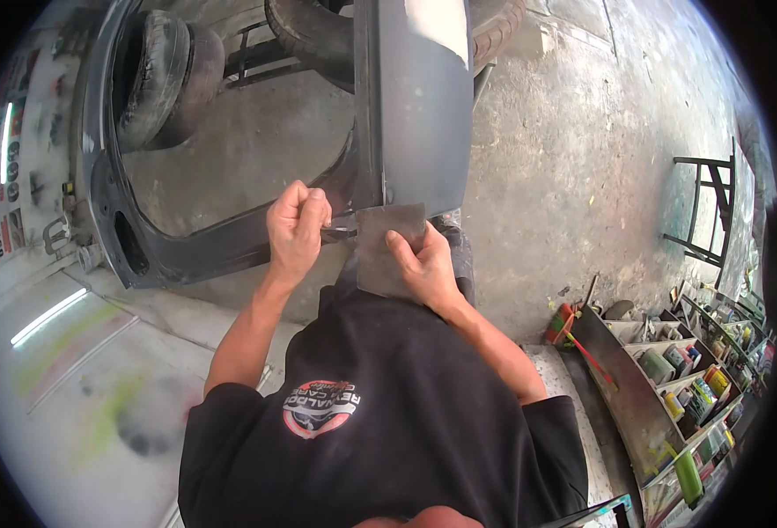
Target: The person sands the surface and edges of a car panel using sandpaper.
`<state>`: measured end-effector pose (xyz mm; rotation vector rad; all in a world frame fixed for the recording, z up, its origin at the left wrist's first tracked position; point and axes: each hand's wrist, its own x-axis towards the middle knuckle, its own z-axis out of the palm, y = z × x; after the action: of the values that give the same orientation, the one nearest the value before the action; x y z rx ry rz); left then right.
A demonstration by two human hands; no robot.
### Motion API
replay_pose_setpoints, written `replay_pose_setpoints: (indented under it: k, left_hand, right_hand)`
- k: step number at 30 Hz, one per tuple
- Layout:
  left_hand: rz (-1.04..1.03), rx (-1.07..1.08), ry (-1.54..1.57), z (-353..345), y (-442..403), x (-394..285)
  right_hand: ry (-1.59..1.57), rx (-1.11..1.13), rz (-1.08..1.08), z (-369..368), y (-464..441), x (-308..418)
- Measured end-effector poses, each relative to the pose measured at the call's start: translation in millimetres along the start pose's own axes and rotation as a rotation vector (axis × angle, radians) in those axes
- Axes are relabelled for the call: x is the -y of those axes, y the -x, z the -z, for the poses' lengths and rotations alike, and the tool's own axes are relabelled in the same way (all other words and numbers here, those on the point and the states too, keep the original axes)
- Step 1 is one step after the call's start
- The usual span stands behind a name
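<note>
My right hand (425, 267) grips a grey sheet of sandpaper (379, 255), thumb lying on its upper face. The sheet is held in front of my body, by the near end of a grey car door (419, 123). Beside it, my left hand (297, 231) is closed with thumb and fingers pressed together. Whatever it may hold is hidden; a dark strip shows just right of its fingers, and I cannot tell whether the hand touches it. The door has a pale patch near its far end.
A dark car body frame (203, 251) curves around to the left of the door. Old tyres (155, 84) lie beyond it. To the right stand a black metal stand (714, 207) and a wooden shelf (617, 387) with bottles and tools. A paint-marked white panel (98, 387) is at lower left.
</note>
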<state>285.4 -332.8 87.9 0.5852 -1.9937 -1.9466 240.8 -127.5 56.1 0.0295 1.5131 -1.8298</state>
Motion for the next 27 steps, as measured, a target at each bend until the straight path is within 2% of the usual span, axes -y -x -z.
replay_pose_setpoints:
  k: [5,8,9,12,15,20,22,24,27]
  left_hand:
    - [-0.013,-0.007,0.027,0.7,-0.8,3.2]
    - [0.0,-0.005,-0.009,1.8,2.9,2.8]
    - [0.005,-0.006,-0.027,1.4,3.8,2.2]
    - [-0.063,0.015,-0.323,-3.8,19.8,-2.6]
    - [-0.164,-0.094,-0.412,-28.6,39.1,-12.0]
    - [-0.124,-0.377,-0.159,-40.8,49.6,12.8]
    - [-0.104,-0.447,-0.095,-46.4,50.1,11.6]
    - [-0.097,-0.477,-0.102,-48.9,53.5,8.6]
    - [-0.076,-0.471,-0.103,-44.8,57.6,6.3]
  right_hand:
    - [0.173,0.022,0.0,-1.6,-1.3,9.6]
    - [0.181,0.137,0.043,14.9,-15.3,19.9]
    - [0.271,0.192,0.061,20.8,-21.4,26.0]
    - [0.544,0.377,0.063,34.9,-41.7,55.1]
    - [0.615,0.468,0.072,40.7,-55.6,64.5]
    - [0.599,0.479,0.162,46.6,-65.1,43.8]
    - [0.677,0.526,0.164,40.4,-65.7,57.5]
    - [0.817,0.61,0.145,36.0,-66.9,76.3]
    - [0.731,0.568,0.285,22.4,-73.3,75.3]
